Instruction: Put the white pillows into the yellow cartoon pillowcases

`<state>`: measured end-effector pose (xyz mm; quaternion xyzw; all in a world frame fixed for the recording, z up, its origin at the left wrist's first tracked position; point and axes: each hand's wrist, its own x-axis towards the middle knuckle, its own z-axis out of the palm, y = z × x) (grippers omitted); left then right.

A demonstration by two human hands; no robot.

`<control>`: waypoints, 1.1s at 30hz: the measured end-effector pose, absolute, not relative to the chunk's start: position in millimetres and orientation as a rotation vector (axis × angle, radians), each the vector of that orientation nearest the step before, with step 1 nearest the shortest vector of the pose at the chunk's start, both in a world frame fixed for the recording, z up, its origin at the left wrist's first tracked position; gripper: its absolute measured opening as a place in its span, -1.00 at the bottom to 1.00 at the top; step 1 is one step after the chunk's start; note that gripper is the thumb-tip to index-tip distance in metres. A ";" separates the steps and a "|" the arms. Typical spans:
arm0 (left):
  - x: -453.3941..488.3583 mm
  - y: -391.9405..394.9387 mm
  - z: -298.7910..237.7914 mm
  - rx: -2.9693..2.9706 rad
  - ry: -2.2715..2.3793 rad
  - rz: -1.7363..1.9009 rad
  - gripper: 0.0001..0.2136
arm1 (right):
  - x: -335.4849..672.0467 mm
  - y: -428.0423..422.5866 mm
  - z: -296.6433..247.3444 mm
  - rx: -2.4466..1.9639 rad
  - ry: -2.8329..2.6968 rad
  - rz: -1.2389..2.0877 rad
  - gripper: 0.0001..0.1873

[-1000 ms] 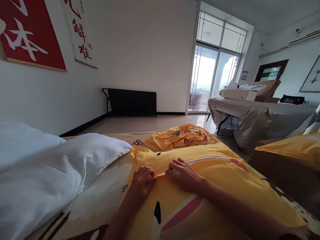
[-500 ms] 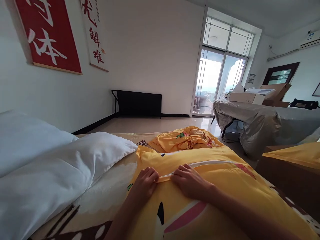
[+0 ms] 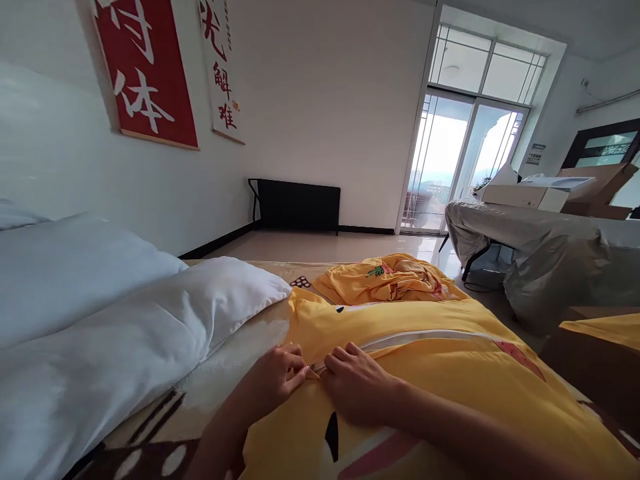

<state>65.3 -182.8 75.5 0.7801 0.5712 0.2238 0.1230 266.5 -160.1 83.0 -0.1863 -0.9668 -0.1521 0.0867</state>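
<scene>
A yellow pillowcase point(image 3: 440, 393) with cartoon prints lies plumped up in front of me, filled with something white. A long slit with a white strip point(image 3: 425, 337) runs across its top, curving to the right. At the slit's left end, my left hand point(image 3: 281, 375) pinches the cloth edge between thumb and fingers. My right hand point(image 3: 356, 383) is closed on the same edge, just right of the left one, its fingertips curled under and partly hidden. Whether a zip pull is between the fingers cannot be made out.
White pillows point(image 3: 145, 320) lie to the left on a patterned blanket point(image 3: 250, 347). Crumpled yellow cloth point(image 3: 390, 277) rests beyond the pillowcase. A cardboard box point(image 3: 565, 353) with yellow fabric stands at right, and a plastic-covered table point(image 3: 550, 233) stands behind it.
My hands have drawn closer together at the slit's left end, and the left thumb now shows in a pinch. The view has turned slightly left.
</scene>
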 end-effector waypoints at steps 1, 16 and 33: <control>65.3 -181.5 74.7 2.247 1.676 0.655 -0.68 | 264.7 -159.9 82.0 -0.544 -2.886 -0.454 -0.84; 74.7 -175.0 62.9 2.053 1.640 0.635 -0.75 | 262.7 -157.2 77.6 -0.571 -2.934 -0.368 -0.82; 76.2 -167.7 45.2 2.031 1.622 0.641 -0.88 | 231.9 -135.5 86.5 -0.809 -3.056 -0.173 -0.79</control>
